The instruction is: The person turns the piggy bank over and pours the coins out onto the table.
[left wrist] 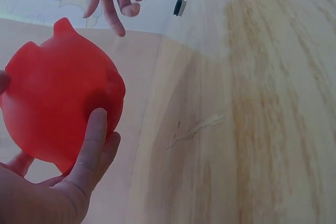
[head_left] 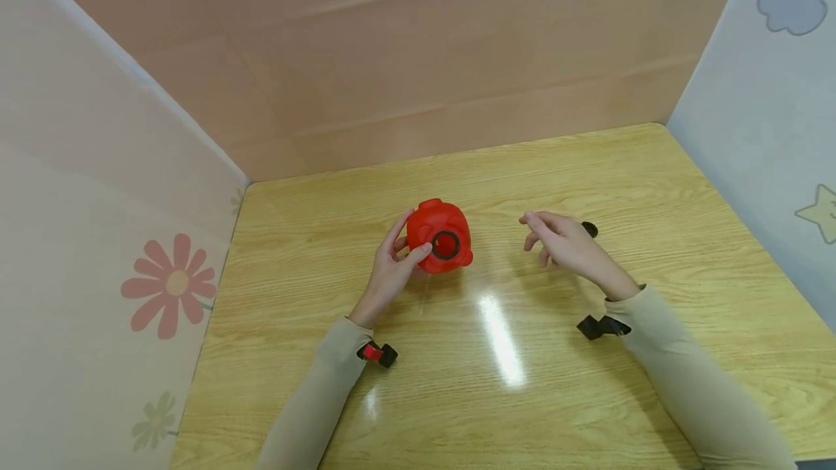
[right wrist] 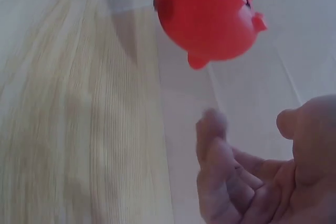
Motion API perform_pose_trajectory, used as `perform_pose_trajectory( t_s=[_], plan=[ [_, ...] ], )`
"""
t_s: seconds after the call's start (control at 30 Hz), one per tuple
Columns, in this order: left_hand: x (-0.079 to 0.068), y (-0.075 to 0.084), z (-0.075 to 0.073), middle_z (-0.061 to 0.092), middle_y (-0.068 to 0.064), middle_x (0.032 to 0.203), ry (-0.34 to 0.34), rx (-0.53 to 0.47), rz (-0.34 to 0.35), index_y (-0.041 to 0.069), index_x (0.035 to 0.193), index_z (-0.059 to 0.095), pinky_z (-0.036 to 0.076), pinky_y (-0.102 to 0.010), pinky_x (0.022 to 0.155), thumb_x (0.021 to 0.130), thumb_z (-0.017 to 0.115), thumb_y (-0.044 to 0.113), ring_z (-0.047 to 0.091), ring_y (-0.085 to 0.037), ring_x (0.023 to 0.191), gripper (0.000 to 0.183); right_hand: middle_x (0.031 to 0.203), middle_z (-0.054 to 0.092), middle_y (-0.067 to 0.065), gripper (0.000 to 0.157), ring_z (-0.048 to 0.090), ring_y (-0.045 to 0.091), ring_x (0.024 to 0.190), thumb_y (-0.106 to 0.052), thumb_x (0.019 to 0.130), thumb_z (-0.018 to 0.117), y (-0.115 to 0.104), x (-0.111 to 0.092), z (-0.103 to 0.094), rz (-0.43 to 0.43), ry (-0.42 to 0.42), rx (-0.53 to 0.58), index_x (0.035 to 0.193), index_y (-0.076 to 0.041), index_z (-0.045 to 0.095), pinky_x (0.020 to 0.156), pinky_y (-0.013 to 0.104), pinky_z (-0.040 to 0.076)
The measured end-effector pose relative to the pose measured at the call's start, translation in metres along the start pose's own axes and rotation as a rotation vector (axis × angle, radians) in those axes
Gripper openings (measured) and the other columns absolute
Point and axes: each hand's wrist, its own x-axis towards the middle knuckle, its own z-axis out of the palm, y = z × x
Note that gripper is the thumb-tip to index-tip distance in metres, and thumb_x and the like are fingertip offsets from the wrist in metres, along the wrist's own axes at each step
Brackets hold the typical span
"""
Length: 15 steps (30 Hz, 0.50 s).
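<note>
A round, glossy red piggy bank (head_left: 427, 227) with stubby knobs is gripped in my left hand (head_left: 390, 270). Its round hole, ringed in black, faces the head camera, and the thumb lies at that ring. In the left wrist view, fingers (left wrist: 92, 140) spread over the red side of the bank, above the table. To the right, my right hand (head_left: 564, 241) hovers apart from the bank with loosely bent fingers and nothing in them. Just beyond it lies a small black round piece (head_left: 591, 228), partly hidden by that hand in the head view.
The wood-grain table (head_left: 294, 252) meets a tan covered wall (head_left: 392, 56) at the back. Pale patterned panels stand at left (head_left: 98, 187) and right (head_left: 771, 107). Black wrist devices stick out from both sleeves near the tabletop.
</note>
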Motion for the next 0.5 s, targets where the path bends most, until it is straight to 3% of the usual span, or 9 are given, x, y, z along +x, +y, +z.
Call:
perform_pose_trajectory(
  t_s=[0.13,0.3,0.43,0.5],
  plan=[
    [0.001,0.0,0.0,0.063,-0.024,0.14,-0.01,0.004,0.013,0.028,0.167,0.037,0.058,-0.07,0.092,0.102,0.07,0.013,0.077,-0.024,0.098,0.074,0.133,0.066,0.028,0.072,0.077,0.034,0.083,-0.056,0.113,0.039,-0.009,0.003,0.011,0.02,-0.106,0.142,0.161,-0.001,0.038,0.072,0.042,0.065],
    [0.003,-0.002,-0.001,0.062,-0.022,0.138,-0.02,0.019,0.032,0.03,0.166,0.039,0.06,-0.068,0.091,0.1,0.071,0.012,0.075,-0.024,0.097,0.075,0.152,0.056,0.028,0.077,0.078,0.036,0.098,-0.054,0.112,0.044,-0.021,0.007,0.028,0.07,-0.227,0.342,0.168,-0.006,0.022,0.082,0.04,0.066],
    [0.004,-0.002,0.0,0.06,-0.02,0.14,-0.019,0.029,0.033,0.031,0.164,0.041,0.061,-0.065,0.091,0.098,0.074,0.012,0.073,-0.027,0.1,0.076,0.156,0.052,0.026,0.081,0.075,0.045,0.109,-0.058,0.11,0.046,-0.03,0.013,0.039,0.09,-0.246,0.398,0.168,-0.006,0.022,0.086,0.047,0.066],
    [0.004,-0.001,0.001,0.06,-0.019,0.142,-0.02,0.035,0.034,0.029,0.165,0.041,0.064,-0.059,0.09,0.097,0.074,0.011,0.073,-0.029,0.102,0.077,0.157,0.051,0.025,0.081,0.074,0.047,0.111,-0.061,0.109,0.048,-0.034,0.017,0.043,0.104,-0.257,0.405,0.166,-0.008,0.026,0.087,0.052,0.066]
  ],
)
